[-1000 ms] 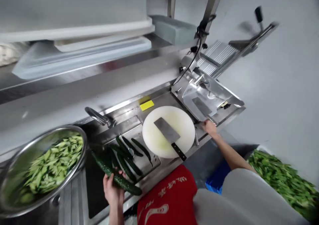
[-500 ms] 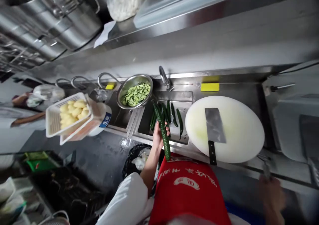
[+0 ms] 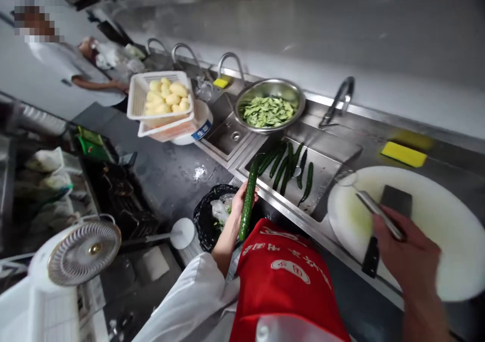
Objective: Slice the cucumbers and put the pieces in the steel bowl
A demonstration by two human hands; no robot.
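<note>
Two held | left grip (image 3: 238, 201) curled round cucumber (image 3: 248, 200), right grip (image 3: 405, 248) round peeler (image 3: 379, 213) (blurred) | apparently pre-peeling | next calls for bringing them together

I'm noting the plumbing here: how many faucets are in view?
4. The nearest faucet is right of the steel bowl; the second faucet is left of it; the third faucet and fourth faucet are farther left. Others may be hidden.
</note>
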